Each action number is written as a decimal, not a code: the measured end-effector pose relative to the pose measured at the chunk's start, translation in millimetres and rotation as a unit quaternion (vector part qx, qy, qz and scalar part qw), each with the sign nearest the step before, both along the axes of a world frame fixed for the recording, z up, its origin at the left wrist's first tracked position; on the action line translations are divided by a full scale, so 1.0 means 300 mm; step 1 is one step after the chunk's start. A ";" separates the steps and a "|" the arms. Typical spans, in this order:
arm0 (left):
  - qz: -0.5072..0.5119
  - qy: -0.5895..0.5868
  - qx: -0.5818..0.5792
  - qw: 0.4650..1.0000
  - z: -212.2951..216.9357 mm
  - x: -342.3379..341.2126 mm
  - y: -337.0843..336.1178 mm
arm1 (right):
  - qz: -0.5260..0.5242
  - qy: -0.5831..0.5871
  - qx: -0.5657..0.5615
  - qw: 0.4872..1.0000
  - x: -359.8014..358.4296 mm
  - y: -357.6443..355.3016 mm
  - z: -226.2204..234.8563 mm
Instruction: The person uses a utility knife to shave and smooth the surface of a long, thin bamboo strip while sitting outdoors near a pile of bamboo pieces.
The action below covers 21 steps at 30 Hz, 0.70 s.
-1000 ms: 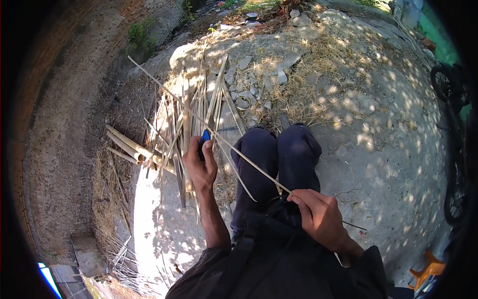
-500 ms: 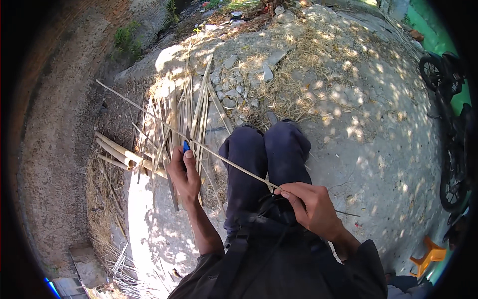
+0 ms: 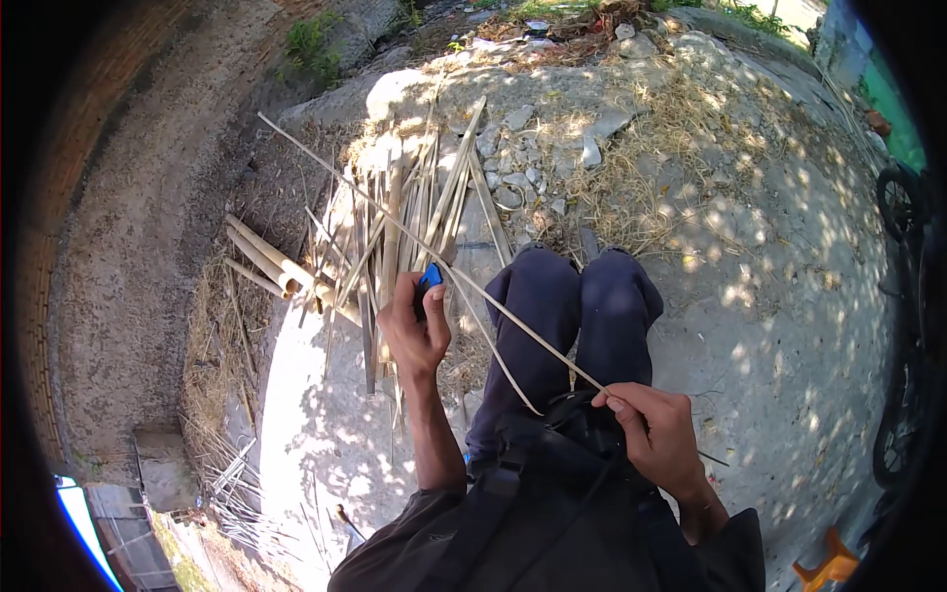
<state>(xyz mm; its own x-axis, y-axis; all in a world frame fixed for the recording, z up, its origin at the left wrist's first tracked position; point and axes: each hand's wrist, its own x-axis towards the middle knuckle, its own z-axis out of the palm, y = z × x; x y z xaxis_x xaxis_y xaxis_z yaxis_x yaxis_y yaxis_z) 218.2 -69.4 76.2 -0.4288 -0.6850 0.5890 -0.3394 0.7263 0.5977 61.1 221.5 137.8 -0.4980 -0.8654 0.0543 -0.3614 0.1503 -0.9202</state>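
Note:
A long, thin bamboo strip (image 3: 525, 329) slants across my knees, from the upper left down to my right hand (image 3: 653, 434). That hand is closed, pinching the strip's lower end between thumb and fingers. Further left, my left hand (image 3: 416, 326) is wrapped round a blue-handled knife (image 3: 432, 274) and sits against the strip's middle. The knife's blade can hardly be made out. From beside the knife a thinner bamboo sliver (image 3: 498, 357) hangs down, curving toward my lap.
Beyond my left hand lies a pile of split bamboo strips (image 3: 395, 212), with thicker bamboo poles (image 3: 266, 259) beside it. Broken stones (image 3: 513, 183) and dry shavings (image 3: 641, 187) cover the ground ahead. A motorbike (image 3: 896, 395) stands at right, near an orange plastic stool (image 3: 829, 562).
The view has swung, shifting the scene rightward. The thin sliver now stretches from the knife toward my lap, farther right than before. Both hands keep their holds.

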 end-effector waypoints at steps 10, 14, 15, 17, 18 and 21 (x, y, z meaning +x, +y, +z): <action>0.002 -0.043 -0.117 0.992 0.051 0.034 -0.041 | 0.026 -0.056 0.027 0.998 -0.025 0.028 0.031; -0.013 -0.017 -0.118 0.993 0.041 0.028 -0.043 | 0.022 -0.057 0.014 0.998 -0.038 0.040 0.018; -0.039 0.000 -0.048 0.998 0.025 0.032 -0.043 | 0.031 -0.099 0.042 0.994 -0.054 0.047 0.013; -0.113 0.099 0.056 0.987 -0.003 0.000 -0.032 | 0.040 -0.141 0.069 0.987 -0.065 0.042 0.004; -0.113 0.099 0.055 0.987 0.001 -0.004 -0.023 | 0.042 -0.182 0.060 0.981 -0.066 0.035 -0.005; -0.150 0.126 0.236 0.952 0.015 -0.022 0.006 | 0.028 -0.178 0.052 0.982 -0.054 0.022 -0.008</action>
